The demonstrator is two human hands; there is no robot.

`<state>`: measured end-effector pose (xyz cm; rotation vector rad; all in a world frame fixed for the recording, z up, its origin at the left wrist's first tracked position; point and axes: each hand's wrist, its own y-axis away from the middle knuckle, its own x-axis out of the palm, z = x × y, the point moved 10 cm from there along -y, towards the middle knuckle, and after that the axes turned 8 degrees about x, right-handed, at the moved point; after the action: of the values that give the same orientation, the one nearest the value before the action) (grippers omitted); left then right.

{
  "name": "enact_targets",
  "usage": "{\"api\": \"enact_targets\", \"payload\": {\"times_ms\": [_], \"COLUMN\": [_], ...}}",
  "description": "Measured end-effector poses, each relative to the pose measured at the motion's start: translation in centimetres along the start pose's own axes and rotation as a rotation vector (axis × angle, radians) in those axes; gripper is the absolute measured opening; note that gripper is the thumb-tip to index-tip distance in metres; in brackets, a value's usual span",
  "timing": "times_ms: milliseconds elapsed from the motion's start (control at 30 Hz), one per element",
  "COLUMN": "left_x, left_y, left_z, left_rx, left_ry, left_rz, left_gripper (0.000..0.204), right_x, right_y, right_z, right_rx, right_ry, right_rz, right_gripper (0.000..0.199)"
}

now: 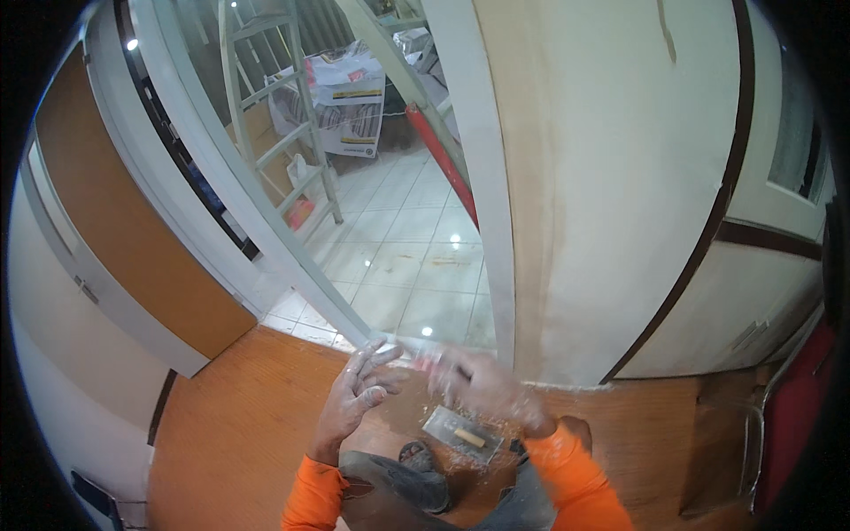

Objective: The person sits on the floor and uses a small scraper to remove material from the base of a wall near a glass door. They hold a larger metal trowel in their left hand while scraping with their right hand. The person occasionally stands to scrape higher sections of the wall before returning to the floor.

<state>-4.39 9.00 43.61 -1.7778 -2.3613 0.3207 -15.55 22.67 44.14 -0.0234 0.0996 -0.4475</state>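
My left hand (361, 391) is raised in front of my knees, its fingers stretched out and apart. White, plaster-like smears coat its fingers, and nothing shows in it. Beside it on the right, my right hand (485, 388) is smeared by motion, so its fingers do not show clearly. A reddish blur lies by its fingertips; I cannot tell what it is. Below my right hand, a plastering trowel (443, 425) with a flat metal blade and a pale handle lies on the floor. White crumbs are scattered around it. Neither hand touches the trowel.
A white door frame (496, 190) borders a glossy tiled floor (394, 265) ahead. Beyond it stand a stepladder (297, 146) and a red-and-pale ladder leg (443, 168). Wood-look flooring (235, 416) surrounds me. A red chair (801, 416) with metal legs is at the right.
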Motion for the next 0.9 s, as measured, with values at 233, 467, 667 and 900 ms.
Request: {"api": "enact_targets", "payload": {"times_ms": [233, 467, 667, 900], "left_x": [-2.1, -4.7, -11.5, -11.0], "left_y": [1.1, -3.7, -9.1, 2.6], "left_z": [4.8, 5.1, -1.1, 4.0], "left_rx": [-0.295, -0.198, -0.138, -0.339], "left_ry": [-0.207, -0.153, -0.101, -0.731], "left_rz": [-0.027, -0.021, -0.29, 0.368], "left_gripper": [0.011, 0.014, 0.035, 0.038], "right_x": [5.3, 1.3, -9.8, -15.6], "right_y": [1.0, -0.2, 3.0, 3.9], "right_z": [-6.4, -3.1, 11.7, 31.5], "right_rx": [0.373, 0.194, 0.383, -0.015], "right_ry": [0.098, 0.406, 0.386, 0.454], "right_rz": [0.222, 0.007, -0.574, -1.299], "right_gripper": [0.041, 0.041, 0.032, 0.026]}}
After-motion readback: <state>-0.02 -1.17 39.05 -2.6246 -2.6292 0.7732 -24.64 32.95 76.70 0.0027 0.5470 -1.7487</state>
